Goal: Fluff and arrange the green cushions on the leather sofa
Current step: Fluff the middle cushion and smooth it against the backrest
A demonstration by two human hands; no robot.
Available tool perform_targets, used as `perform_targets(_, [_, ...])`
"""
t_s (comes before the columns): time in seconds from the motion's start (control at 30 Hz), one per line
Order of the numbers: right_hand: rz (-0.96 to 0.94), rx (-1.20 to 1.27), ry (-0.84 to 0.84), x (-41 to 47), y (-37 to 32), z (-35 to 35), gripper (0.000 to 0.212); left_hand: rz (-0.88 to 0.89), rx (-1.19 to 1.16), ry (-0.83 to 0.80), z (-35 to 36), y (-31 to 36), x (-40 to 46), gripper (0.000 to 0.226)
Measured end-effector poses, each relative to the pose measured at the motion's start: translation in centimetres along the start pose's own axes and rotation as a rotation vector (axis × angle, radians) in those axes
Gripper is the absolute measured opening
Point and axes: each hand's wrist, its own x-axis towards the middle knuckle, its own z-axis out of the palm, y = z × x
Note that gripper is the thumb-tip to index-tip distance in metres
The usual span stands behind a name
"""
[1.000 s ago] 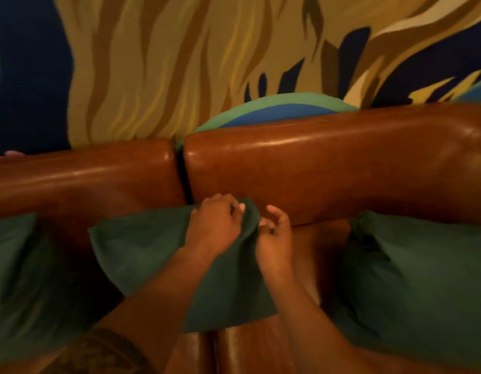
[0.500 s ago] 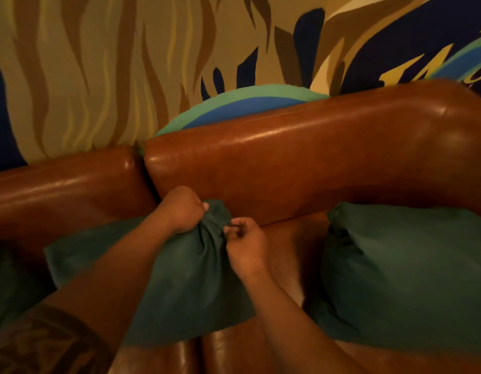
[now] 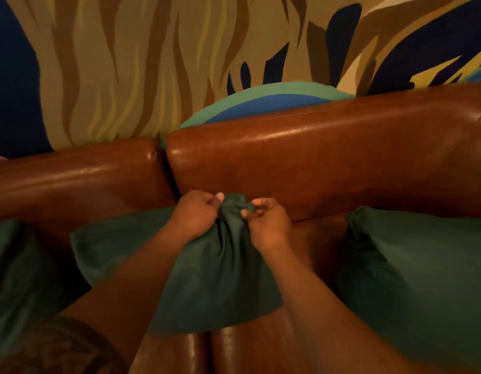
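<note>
We pinch the top corner of the middle green cushion [image 3: 207, 279] with our left hand [image 3: 196, 214] and right hand [image 3: 269, 225] on the brown sofa [image 3: 328, 163].

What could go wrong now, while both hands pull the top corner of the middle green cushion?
1. Both the left hand and the right hand bunch one corner of the middle cushion; a hard pull may strain the fabric there.
2. The cushion lies across the gap between the seat pads of the sofa; once released it may lie crooked.
3. The right cushion lies close by; a swing of the middle one may knock it.
</note>
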Motion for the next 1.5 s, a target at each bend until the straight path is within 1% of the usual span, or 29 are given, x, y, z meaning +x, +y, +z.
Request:
perform_targets(0.03, [-0.052,-0.046,0.015,0.5,-0.7,-0.8,0.026,0.002,-0.047,-0.011,0.0,-0.1,0.1,0.049])
perform_targets(0.1, [-0.135,-0.110,0.005,1.5,-2.1,-2.8,0.018,0.028,-0.130,-0.030,-0.1,-0.4,-0.2,0.043])
perform_targets(0.13, [-0.170,-0.165,0.004,1.9,-2.6,-3.8,0.014,0.072,-0.117,-0.022,-0.4,-0.7,-0.5,0.037])
perform_targets(0.2, [-0.245,-0.311,0.044,2.2,-3.0,-5.5,0.012,0.180,-0.009,0.035,-1.1,-1.8,-1.1,0.023])
perform_targets(0.27, [-0.274,-0.348,0.070,2.1,-2.8,-6.5,0.014,0.236,0.100,0.085,-2.3,-3.5,-1.7,0.018])
perform_targets(0.33, [-0.274,-0.335,0.003,2.0,-2.6,-6.9,0.009,0.183,0.232,0.108,-3.8,-5.6,-2.2,0.027])
perform_targets(0.4, [-0.252,-0.338,-0.086,2.2,-3.1,-7.1,0.004,0.066,0.378,0.126,-4.8,-7.9,-2.9,0.036])
perform_targets(0.47, [-0.223,-0.329,-0.126,2.4,-3.6,-7.6,0.004,-0.073,0.415,0.134,-5.2,-9.6,-3.7,0.045])
perform_targets(0.53, [-0.249,-0.404,-0.114,2.6,-3.6,-7.8,0.003,-0.150,0.414,0.157,-5.0,-10.9,-4.0,0.048])
perform_targets(0.63, [-0.258,-0.491,-0.101,2.7,-2.8,-8.2,0.009,-0.143,0.393,0.216,-4.7,-11.8,-3.8,0.034])
perform_targets(0.73, [-0.297,-0.582,-0.061,2.4,-2.3,-8.7,0.016,-0.096,0.303,0.335,-5.0,-11.8,-3.4,0.022])
perform_targets(0.77, [-0.326,-0.590,-0.041,2.3,-2.3,-8.7,0.016,-0.071,0.298,0.378,-5.2,-11.7,-3.2,0.022])
perform_targets(0.83, [-0.341,-0.574,-0.006,2.2,-2.4,-8.4,0.006,-0.020,0.334,0.427,-5.9,-11.4,-2.9,0.023])
perform_targets(0.9, [-0.327,-0.565,0.022,1.8,-2.4,-7.6,0.014,0.006,0.352,0.451,-6.4,-11.0,-2.9,0.021])
perform_targets(0.93, [-0.369,-0.583,0.055,0.9,-2.5,-6.9,0.020,0.024,0.344,0.482,-6.6,-10.8,-3.2,0.019])
perform_targets(1.0, [-0.565,-0.608,0.137,-2.0,-2.5,-5.2,0.032,0.113,0.338,0.578,-6.7,-10.4,-4.9,0.016])
perform_targets(1.03, [-0.677,-0.618,0.145,-4.1,-2.1,-4.0,0.037,0.185,0.341,0.612,-6.3,-10.3,-6.3,0.018])
perform_targets(1.1, [-0.846,-0.669,0.040,-9.0,-0.7,-1.1,0.049,0.344,0.355,0.611,-4.4,-10.5,-9.5,0.030])
perform_targets(1.17, [-0.949,-0.756,-0.128,-12.5,1.5,2.2,0.057,0.435,0.404,0.555,-1.8,-11.3,-12.1,0.043])
perform_targets(1.2, [-0.973,-0.800,-0.182,-13.5,2.6,3.6,0.060,0.438,0.428,0.536,-0.6,-11.8,-12.9,0.047])
perform_targets(1.27, [-0.959,-0.904,-0.208,-13.4,4.3,5.5,0.065,0.362,0.472,0.521,0.8,-13.0,-13.3,0.054])
perform_targets(1.33, [-0.950,-1.008,-0.178,-11.9,5.3,6.4,0.069,0.309,0.530,0.485,1.5,-14.3,-13.1,0.059])
perform_targets(1.43, [-0.978,-1.068,-0.147,-9.4,6.2,7.3,0.073,0.350,0.614,0.419,3.0,-16.6,-12.6,0.064])
perform_targets(1.5, [-1.014,-1.079,-0.123,-8.1,6.5,8.2,0.073,0.333,0.659,0.400,3.7,-17.5,-11.7,0.067])
